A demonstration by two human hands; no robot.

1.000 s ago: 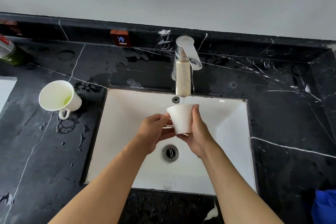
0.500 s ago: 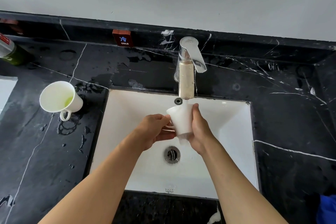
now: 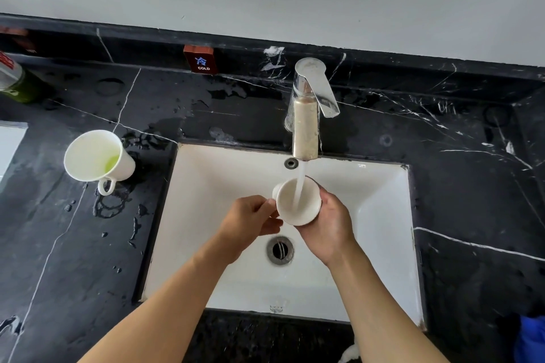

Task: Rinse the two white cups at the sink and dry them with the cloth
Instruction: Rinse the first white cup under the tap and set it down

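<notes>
A: How will the cup (image 3: 298,203) under the tap (image 3: 306,115) handle?

B: Probably glazed ceramic, so stiff and breakable, and slippery now that it is wet. It looks small and light, though it gains weight as it fills. A knock against the sink (image 3: 383,215) wall could chip it.

A: Where does the person hold it?

B: The right hand (image 3: 330,224) is wrapped around the cup's right side and base, fingers curled behind it. The left hand (image 3: 250,224) is closed in a pinch at the cup's left edge, seemingly on the handle, which is mostly hidden. Body plus handle is a sound grip for something slick.

A: And where is it exactly?

B: Above the middle of the basin, just beyond the drain (image 3: 279,249), mouth tipped up and towards the camera, with the stream falling straight into it.

A: Its look?

B: Plain white, tapered, smooth inside, no visible stain.

A: The other one?

B: The second cup (image 3: 97,156) rests tipped on the wet black counter (image 3: 73,244) to the left, well apart from the sink, handle towards the near side, with a greenish tint inside. It looks not yet rinsed. A blue cloth (image 3: 530,339) shows at the near right edge.
</notes>
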